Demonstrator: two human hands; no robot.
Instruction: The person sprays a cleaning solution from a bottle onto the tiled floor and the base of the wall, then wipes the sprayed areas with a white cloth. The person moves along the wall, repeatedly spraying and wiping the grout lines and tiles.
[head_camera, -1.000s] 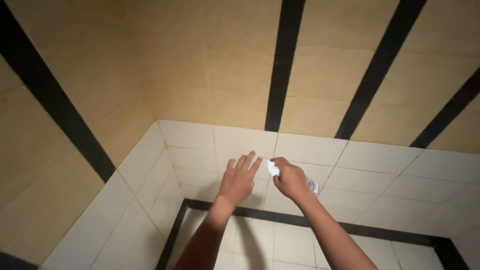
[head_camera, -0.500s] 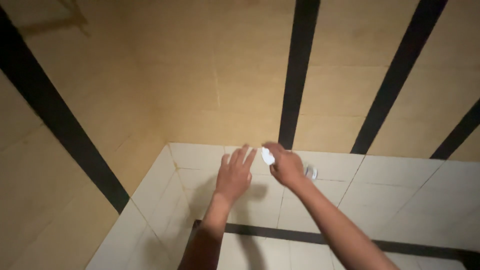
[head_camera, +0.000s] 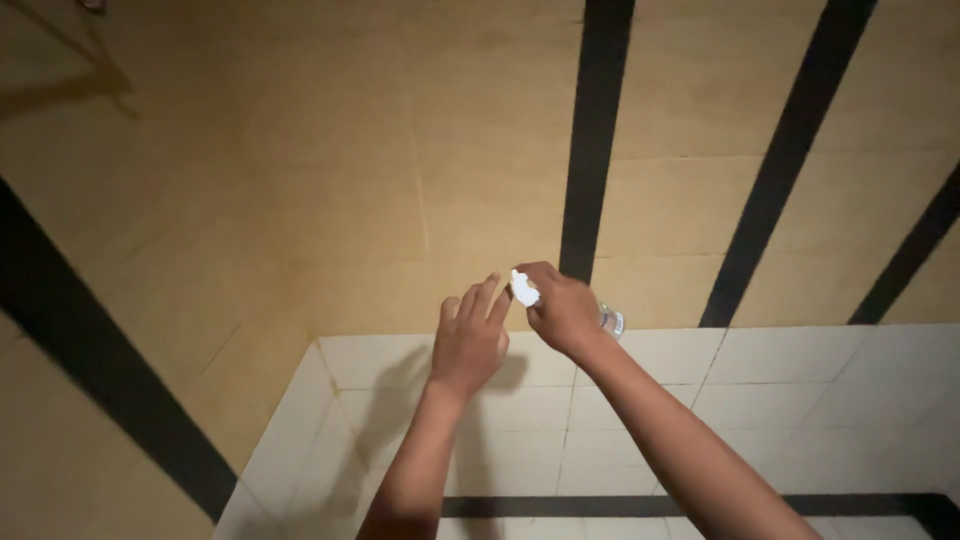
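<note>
My right hand (head_camera: 562, 308) is raised toward a tiled wall corner and is closed around a small clear bottle (head_camera: 610, 321) with a white nozzle (head_camera: 523, 288) sticking out on the left of the fist. My left hand (head_camera: 468, 342) is just to the left of it, fingers straight and slightly apart, holding nothing; its fingertips almost touch the white nozzle. Most of the bottle is hidden inside my right fist.
The upper wall (head_camera: 300, 180) has tan tiles with black vertical stripes (head_camera: 595, 140). Below it are white tiles (head_camera: 800, 400) crossed by a black band (head_camera: 880, 505). The left wall meets it in a corner (head_camera: 318, 345).
The view has tilted upward, so more tan wall shows and the white tiles sit lower. Both hands stay together, raised slightly, the left hand's fingertips now nearer the white nozzle.
</note>
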